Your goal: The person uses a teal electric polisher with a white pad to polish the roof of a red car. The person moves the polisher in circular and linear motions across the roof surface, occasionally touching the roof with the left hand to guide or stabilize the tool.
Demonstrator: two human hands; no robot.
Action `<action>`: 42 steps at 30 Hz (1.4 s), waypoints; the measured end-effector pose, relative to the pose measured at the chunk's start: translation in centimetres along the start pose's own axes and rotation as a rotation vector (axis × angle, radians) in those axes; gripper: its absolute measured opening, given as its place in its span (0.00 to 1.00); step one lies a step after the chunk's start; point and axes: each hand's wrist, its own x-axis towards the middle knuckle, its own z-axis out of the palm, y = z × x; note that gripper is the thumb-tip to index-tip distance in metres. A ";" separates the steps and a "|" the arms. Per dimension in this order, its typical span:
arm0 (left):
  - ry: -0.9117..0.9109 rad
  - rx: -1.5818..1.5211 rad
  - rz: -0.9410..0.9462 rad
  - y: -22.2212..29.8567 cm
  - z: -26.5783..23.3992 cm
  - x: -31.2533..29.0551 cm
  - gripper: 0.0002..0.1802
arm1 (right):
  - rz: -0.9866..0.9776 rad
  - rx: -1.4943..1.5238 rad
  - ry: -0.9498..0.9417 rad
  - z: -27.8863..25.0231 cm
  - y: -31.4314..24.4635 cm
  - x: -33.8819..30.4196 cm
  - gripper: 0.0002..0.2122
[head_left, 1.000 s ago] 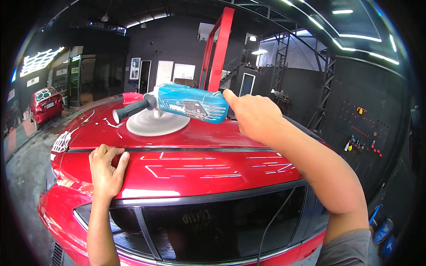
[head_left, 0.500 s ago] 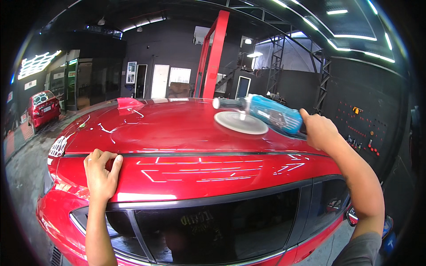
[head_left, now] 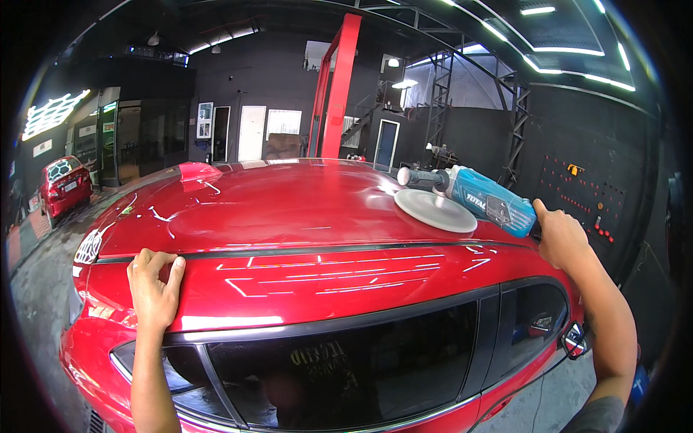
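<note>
My right hand (head_left: pixel 563 232) is wrapped round the rear handle of a blue electric polisher (head_left: pixel 492 200). The polisher's round whitish pad (head_left: pixel 435 211) lies on the right part of a glossy red car roof (head_left: pixel 289 206). A grey side grip (head_left: pixel 422 177) sticks out to the left of its head, with no hand on it. At the near left edge of the roof, my left hand (head_left: pixel 154 289) rests its fingertips at the black trim strip (head_left: pixel 325 251), thumb held apart and nothing in it.
Below the roof run the car's dark side windows (head_left: pixel 346 368). A thin black cord (head_left: pixel 521 390) hangs along the near right side. The roof fin (head_left: pixel 200 172) rises at the far left. Behind stand a red post (head_left: pixel 339 86), another red car (head_left: pixel 66 184) and a tool board (head_left: pixel 583 196).
My right hand has carried the polisher to the right and slightly nearer over the roof. The pad, blurred before, now looks sharper. My left hand stays at the trim strip.
</note>
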 end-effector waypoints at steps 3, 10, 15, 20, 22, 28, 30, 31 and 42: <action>0.000 -0.006 0.002 0.2 -0.1 0.0 0.12 | -0.050 0.011 0.067 -0.7 -0.8 -1.0 0.29; 0.006 -0.007 0.002 0.5 0.1 -0.1 0.12 | -0.193 0.088 0.132 -4.8 -6.6 -1.9 0.28; 0.007 -0.003 0.003 0.0 0.0 -0.2 0.12 | -0.360 0.164 0.216 -7.5 -13.1 -1.1 0.27; 0.010 -0.019 0.029 -0.7 0.2 -0.2 0.12 | -0.498 0.306 0.253 -9.3 -19.0 0.9 0.29; -0.002 -0.030 0.037 -0.6 0.4 -0.1 0.12 | -0.528 0.332 0.251 -9.8 -20.7 1.5 0.27; -0.006 -0.040 0.057 -1.2 0.0 -0.1 0.13 | -0.493 0.345 0.290 -8.1 -21.1 3.7 0.23; -0.023 -0.030 0.024 -1.1 -0.1 -0.1 0.13 | -0.430 0.290 0.290 -6.6 -19.1 4.3 0.26; -0.031 -0.030 0.008 -1.1 0.0 -0.1 0.13 | -0.384 0.245 0.281 -6.1 -17.8 4.5 0.28; -0.030 0.011 -0.016 -0.8 0.1 -0.1 0.15 | -0.074 0.051 0.064 0.2 -4.9 5.8 0.29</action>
